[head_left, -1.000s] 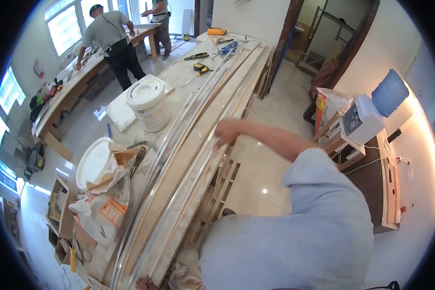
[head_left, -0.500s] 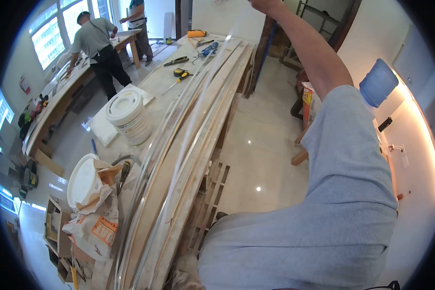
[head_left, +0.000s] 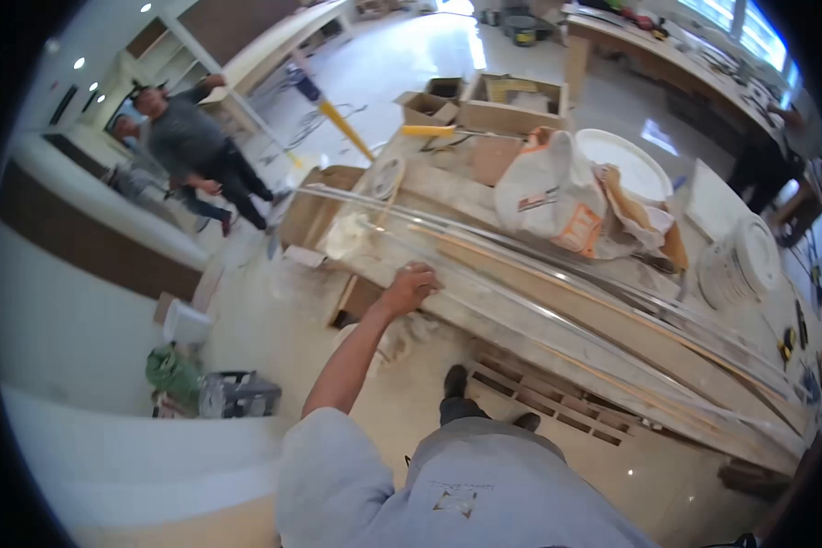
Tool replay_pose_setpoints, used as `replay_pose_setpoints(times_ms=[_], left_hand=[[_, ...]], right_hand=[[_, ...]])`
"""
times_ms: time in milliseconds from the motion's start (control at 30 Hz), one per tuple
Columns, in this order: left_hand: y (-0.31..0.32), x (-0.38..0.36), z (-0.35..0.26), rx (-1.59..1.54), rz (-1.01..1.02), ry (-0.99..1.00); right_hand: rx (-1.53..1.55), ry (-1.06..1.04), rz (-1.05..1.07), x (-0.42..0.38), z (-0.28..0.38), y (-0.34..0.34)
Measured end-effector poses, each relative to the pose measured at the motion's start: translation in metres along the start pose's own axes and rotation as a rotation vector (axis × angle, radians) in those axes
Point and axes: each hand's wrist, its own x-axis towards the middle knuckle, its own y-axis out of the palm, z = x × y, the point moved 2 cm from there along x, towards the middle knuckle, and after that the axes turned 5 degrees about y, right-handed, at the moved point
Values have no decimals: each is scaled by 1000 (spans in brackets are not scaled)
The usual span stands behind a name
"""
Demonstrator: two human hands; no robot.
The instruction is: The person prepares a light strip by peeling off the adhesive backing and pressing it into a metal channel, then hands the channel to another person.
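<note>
My left hand (head_left: 411, 288) rests on the near edge of a long pale stone slab (head_left: 521, 315), fingers curled over a thin long strip (head_left: 557, 320) lying along it. More long strips, some clear or metallic (head_left: 612, 292), run beside it toward the right. The slab's left end (head_left: 347, 239) lies just beyond my hand. My right hand is out of sight. My feet (head_left: 457, 384) stand below the slab's edge.
A torn paper sack (head_left: 566, 196), a white bucket lid (head_left: 626, 160), stacked white buckets (head_left: 744, 260) and cardboard boxes (head_left: 511, 96) crowd the far side. A wooden pallet (head_left: 557, 406) lies underneath. Two people (head_left: 192, 146) stand at left, another (head_left: 776, 146) at right.
My view has swung round to the slab's other end. The raised right arm has left the view. My left hand now shows gripping the strip at the near edge.
</note>
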Motion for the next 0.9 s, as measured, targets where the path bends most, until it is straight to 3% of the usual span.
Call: replay_pose_setpoints(times_ms=[200, 467, 667, 733, 767, 800, 867, 900], left_hand=[[5, -8, -8, 190, 79, -65], [-7, -3, -6, 516, 171, -24], [-30, -26, 47, 517, 64, -180], [-23, -30, 63, 385, 47, -165], [-23, -28, 63, 365, 37, -166], [-22, -27, 63, 366, 17, -134], [-22, -35, 51, 353, -17, -124], [-21, -37, 41, 398, -23, -77]], right_hand=[[317, -131, -3, 11, 99, 112], [469, -235, -48, 24, 175, 159], [382, -44, 422, 17, 258, 169], [430, -148, 410, 22, 254, 193], [484, -254, 415, 15, 262, 172], [393, -148, 499, 7, 270, 156], [175, 43, 677, -41, 328, 15], [161, 30, 658, -36, 338, 9]])
